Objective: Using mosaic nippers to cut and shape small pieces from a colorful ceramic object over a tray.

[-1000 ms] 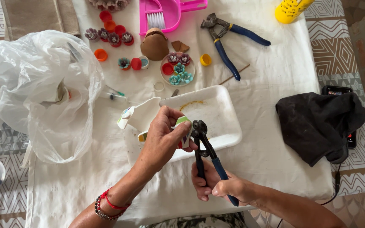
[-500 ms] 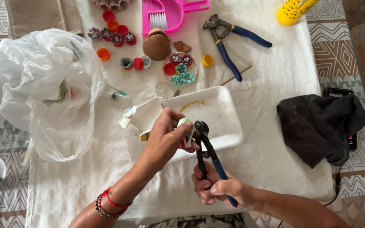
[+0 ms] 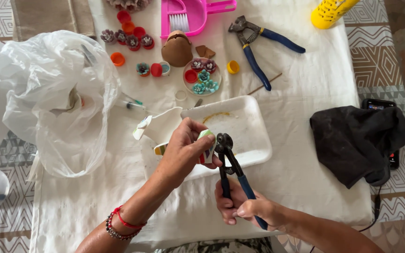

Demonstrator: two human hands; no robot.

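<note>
Centrally, left hand (image 3: 183, 152) pinching a coloured shard (image 3: 207, 149), right hand (image 3: 244, 208) closed on blue nippers (image 3: 233, 173) biting its edge, white tray (image 3: 254, 140) beneath.

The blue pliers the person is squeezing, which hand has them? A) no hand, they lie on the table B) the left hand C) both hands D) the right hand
D: the right hand grips the blue handles of the pliers, while the left hand holds a small colourful piece up to their head over the white tray. A second pair of blue pliers lies untouched farther up the table.
</note>
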